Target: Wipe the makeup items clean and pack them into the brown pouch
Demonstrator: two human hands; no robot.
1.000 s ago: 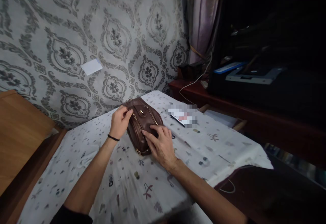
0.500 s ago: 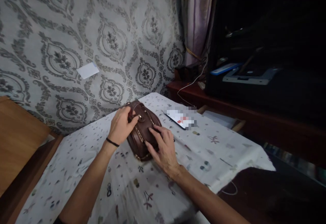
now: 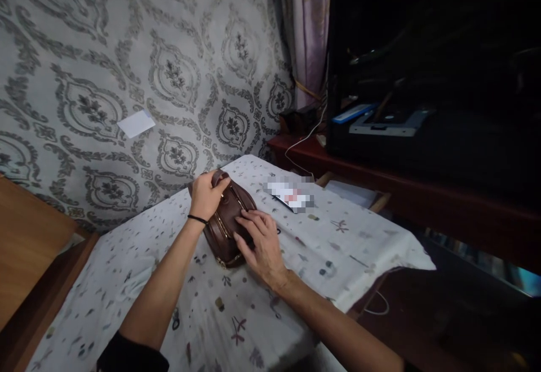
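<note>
A small dark brown leather bag (image 3: pixel 224 217) with gold zips lies on the patterned white cloth of the table. My left hand (image 3: pixel 207 196) is closed at the bag's far end, its thumb against the short handle (image 3: pixel 220 177); its other fingers are mostly hidden behind the hand. A black band circles that wrist. Across the bag's right side rests my right hand (image 3: pixel 261 242), fingers stretched and slightly apart, pressing lightly on the leather. The zip (image 3: pixel 222 224) runs between the two hands.
Right of the bag lies a phone (image 3: pixel 291 196), its screen blurred. A white cable (image 3: pixel 306 135) runs down from a dark red cabinet (image 3: pixel 291 147), with a large dark screen (image 3: pixel 422 67) on it. Patterned wallpaper stands behind, and a wooden panel (image 3: pixel 29 242) is at left.
My left thumb has moved from the metal fitting up to the handle, and the hand has closed there. My right hand stays on the bag. The whole view has shifted slightly.
</note>
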